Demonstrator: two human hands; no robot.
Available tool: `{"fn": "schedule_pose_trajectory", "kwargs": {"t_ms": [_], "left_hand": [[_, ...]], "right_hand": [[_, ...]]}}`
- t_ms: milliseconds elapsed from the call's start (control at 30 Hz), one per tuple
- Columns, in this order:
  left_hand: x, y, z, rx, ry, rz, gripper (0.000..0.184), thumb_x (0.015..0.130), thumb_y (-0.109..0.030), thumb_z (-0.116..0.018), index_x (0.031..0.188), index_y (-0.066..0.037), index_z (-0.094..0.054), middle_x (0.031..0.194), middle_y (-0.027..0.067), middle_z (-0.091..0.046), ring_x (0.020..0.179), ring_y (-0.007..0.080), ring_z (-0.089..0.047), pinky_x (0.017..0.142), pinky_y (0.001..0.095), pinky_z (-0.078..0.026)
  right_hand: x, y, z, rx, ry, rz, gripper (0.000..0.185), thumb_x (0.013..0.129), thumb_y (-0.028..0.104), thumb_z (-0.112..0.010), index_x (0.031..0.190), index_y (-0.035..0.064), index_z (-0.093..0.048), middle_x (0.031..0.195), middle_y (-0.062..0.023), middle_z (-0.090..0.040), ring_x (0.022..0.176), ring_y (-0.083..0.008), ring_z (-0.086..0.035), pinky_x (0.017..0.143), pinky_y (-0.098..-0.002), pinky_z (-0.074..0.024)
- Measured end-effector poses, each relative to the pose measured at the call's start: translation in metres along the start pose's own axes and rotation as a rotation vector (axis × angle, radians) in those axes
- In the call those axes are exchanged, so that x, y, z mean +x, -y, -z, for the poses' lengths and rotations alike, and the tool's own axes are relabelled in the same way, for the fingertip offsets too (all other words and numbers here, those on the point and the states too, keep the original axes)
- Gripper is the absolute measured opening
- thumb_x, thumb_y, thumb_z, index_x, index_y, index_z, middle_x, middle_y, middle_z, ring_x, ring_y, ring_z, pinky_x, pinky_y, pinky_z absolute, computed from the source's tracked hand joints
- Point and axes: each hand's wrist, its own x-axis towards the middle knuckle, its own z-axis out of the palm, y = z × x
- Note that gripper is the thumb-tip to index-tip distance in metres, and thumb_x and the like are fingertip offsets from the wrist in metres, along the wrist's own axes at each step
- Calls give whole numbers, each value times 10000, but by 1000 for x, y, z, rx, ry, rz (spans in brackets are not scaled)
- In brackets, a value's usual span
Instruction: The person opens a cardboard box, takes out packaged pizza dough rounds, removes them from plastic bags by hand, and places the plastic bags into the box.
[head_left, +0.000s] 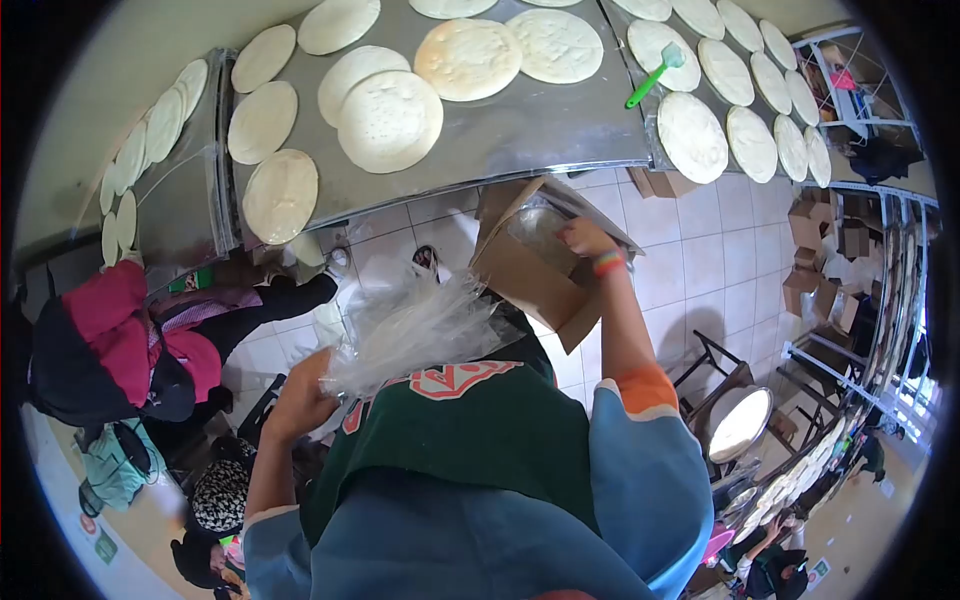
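Note:
My left hand [303, 394] is closed on a bunch of clear plastic bags [415, 325], which spreads in front of my green apron [450, 430]. With a rainbow band on its wrist, my right hand [587, 238] reaches into an open cardboard box [530, 272]. Clear plastic [540, 225] lies inside the box beside that hand. The right fingers are bent, and what they grip, if anything, is too small to make out.
Round flatbreads [468, 60] lie on the metal table [490, 135] ahead. A green brush [655, 75] rests on one at the right. A person in pink [120, 320] is at the left. A stool [735, 415] stands at the right, near racks [880, 300].

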Motion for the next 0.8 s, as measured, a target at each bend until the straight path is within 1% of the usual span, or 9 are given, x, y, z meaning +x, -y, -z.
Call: {"fn": "schedule_pose_trajectory", "kwargs": {"t_ms": [33,67,167,200,300,467,567,667,800], "left_hand": [[-1,2,-4,1,7,5,459,600,-37,-605,1034,-13,-458,1017,168,-470,996,357,-461,827,368,-392],[-3,2,-9,-59,-3,31,536,604,-45,-614,1091,0,-395,1055,172,-431,1025,346,-450,838,354,-386],[-5,-4,-10,-43,113,9,720,646,-69,-624,1206,40,-186,1079,163,-362,1047,270,-451,873,305,-351],[-9,-3,-15,-264,142,96,694,662,-81,-623,1186,38,-184,1066,145,-362,1044,237,-431,882,295,-335],[-20,14,-35,-701,139,263,597,712,-83,-595,1126,15,-176,1058,104,-346,1035,168,-362,891,283,-295],[-7,-2,-66,-732,-438,197,393,724,55,-468,1040,-80,-278,975,54,-344,962,133,-363,868,249,-287],[-14,21,-67,-645,-494,32,250,682,108,-455,839,-73,-384,859,75,-402,890,168,-423,814,248,-337],[-13,6,-51,-314,-388,-18,196,638,133,-437,688,-48,-493,838,110,-464,867,243,-474,813,275,-358],[6,0,-30,-83,-517,179,344,665,119,-403,814,-75,-645,929,170,-533,920,314,-516,825,335,-387]], "right_hand": [[14,-35,-78,8,3,-1,231,771,196,-463,854,51,-624,827,-174,-601,824,-291,-568,729,-366,-443],[65,-62,-140,63,-48,-484,294,759,226,-472,988,70,-571,1016,-152,-574,945,-310,-539,804,-397,-430],[88,-59,-155,149,-348,-561,361,788,188,-449,1123,59,-490,1086,-186,-516,986,-333,-514,889,-398,-383],[55,-2,-69,53,-266,-438,480,784,165,-450,1240,56,-344,1207,-197,-396,1087,-363,-429,929,-436,-339],[87,-13,-86,72,-24,-526,549,766,181,-482,1271,74,-294,1265,-199,-312,1148,-380,-350,945,-455,-313],[91,-15,-85,29,85,-511,659,714,248,-553,1277,66,-264,1305,-186,-246,1163,-404,-321,941,-465,-314],[87,-4,-66,-109,-20,-490,575,691,185,-586,1224,108,-384,1238,-177,-350,1114,-371,-403,879,-433,-395],[77,3,-46,-128,344,-399,532,633,202,-631,1139,129,-484,1053,-175,-515,996,-326,-520,805,-398,-449],[4,66,37,24,-181,-326,298,611,111,-595,905,114,-541,781,-152,-590,797,-329,-575,666,-410,-462]]}}
